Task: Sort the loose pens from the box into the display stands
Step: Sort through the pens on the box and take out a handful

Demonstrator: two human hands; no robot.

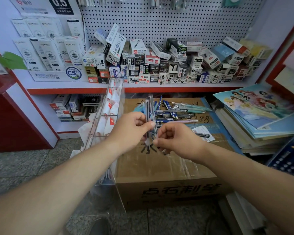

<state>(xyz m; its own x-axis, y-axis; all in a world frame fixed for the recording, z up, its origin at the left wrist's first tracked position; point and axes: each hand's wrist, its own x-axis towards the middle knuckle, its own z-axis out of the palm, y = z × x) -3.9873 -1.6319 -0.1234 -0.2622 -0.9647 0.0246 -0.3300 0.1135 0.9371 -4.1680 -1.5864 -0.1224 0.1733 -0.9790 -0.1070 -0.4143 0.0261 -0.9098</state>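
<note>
Head view only. Left hand [132, 128] and right hand [176, 141] are both raised over the cardboard box [159, 170], and both grasp one small bundle of clear-barrelled pens [149, 107], which is held upright. The left thumb and fingers pinch the bundle near mid-length; the right fingers are curled round its lower end. The number of pens in the bundle cannot be told because of blur. The loose pens [173, 111] lie in a crossed heap on the closed top of the box, toward its far edge: blue ones with white dots, pale teal ones, one pink, several dark. A white slip [203, 131] lies on the box top just right of the right hand, with a dark pen on it. A clear acrylic display stand [112, 92] with tiered compartments stands just beside the left edge of the box; its compartments hold white packets with red marks. Behind is a shelf [75, 85] piled with small pen cartons [159, 61], backed by a white pegboard [176, 19]. A stack of books [255, 119] is at the right of the box, an illustrated cover on top.
</note>
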